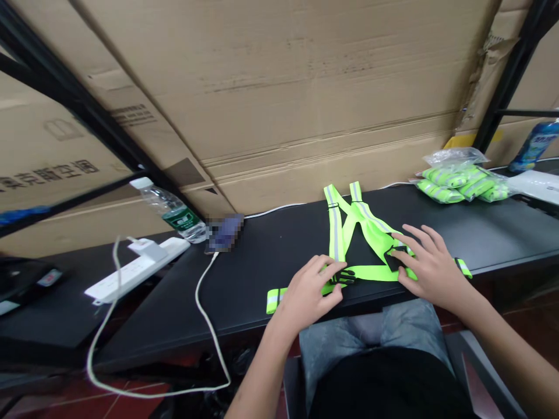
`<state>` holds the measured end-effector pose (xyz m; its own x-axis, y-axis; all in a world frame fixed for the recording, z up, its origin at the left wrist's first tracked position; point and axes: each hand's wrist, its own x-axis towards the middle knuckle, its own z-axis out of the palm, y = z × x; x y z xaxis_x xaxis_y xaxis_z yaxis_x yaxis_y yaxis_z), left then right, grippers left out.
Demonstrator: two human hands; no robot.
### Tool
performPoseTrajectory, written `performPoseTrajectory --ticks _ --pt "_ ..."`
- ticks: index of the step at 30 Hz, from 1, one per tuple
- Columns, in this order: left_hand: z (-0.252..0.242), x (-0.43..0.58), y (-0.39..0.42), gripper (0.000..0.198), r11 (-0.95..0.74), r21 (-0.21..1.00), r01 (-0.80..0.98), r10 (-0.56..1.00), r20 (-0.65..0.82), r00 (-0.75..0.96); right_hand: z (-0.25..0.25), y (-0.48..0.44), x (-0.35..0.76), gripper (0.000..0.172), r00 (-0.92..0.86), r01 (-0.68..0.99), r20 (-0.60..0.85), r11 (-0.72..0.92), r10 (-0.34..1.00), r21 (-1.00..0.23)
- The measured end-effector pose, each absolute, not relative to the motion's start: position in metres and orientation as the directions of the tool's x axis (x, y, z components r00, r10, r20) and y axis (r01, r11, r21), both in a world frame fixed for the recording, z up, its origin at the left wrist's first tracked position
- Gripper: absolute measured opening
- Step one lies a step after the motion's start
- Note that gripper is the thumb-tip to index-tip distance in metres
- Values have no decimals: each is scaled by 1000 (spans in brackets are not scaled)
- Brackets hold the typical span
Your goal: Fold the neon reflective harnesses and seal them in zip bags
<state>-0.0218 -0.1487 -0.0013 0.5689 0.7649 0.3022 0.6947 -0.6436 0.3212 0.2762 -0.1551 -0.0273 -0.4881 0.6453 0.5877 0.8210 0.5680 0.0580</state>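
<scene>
A neon yellow reflective safety vest [335, 238] with grey stripes lies flat on the black table [502, 233], its straps forming a Y shape. My left hand [310, 291] presses over the lower strap, with its fingers reaching a black plastic buckle [345, 277]. My right hand [430, 270] lies on the right side of the vest, fingers spread, with the fingertips on a black patch [395, 259]. Whether that hand grips the strap or only rests there, I cannot tell. The strap ends stick out past both hands.
A pile of bagged neon vests [458, 183] sits at the back right, near a blue bottle [535, 145]. On the left are a water bottle [172, 209], a blurred phone [225, 233], a white power strip [137, 270] and its white cable [209, 326]. Cardboard boxes [262, 87] stand behind.
</scene>
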Motion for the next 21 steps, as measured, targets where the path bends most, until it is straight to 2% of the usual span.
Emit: performPoseTrajectory --ticks 2,6,9,13,21 --pt "-2 -21 -149 36 -641 285 713 766 303 567 -32 -158 269 29 -478 832 585 551 655 64" --pt "-5 -21 -151 34 -636 259 727 771 259 582 -41 -163 257 43 -484 793 542 606 687 -60" --pt "-8 -22 -155 36 -623 266 736 782 209 587 -42 -165 254 45 -488 771 519 626 701 -120" --pt "-11 -23 -159 30 -600 238 764 800 193 568 -42 -167 259 49 -379 807 529 551 759 -213" --pt "-21 -13 -166 30 -564 142 813 812 272 516 -43 -169 263 59 -528 780 422 617 737 -101"
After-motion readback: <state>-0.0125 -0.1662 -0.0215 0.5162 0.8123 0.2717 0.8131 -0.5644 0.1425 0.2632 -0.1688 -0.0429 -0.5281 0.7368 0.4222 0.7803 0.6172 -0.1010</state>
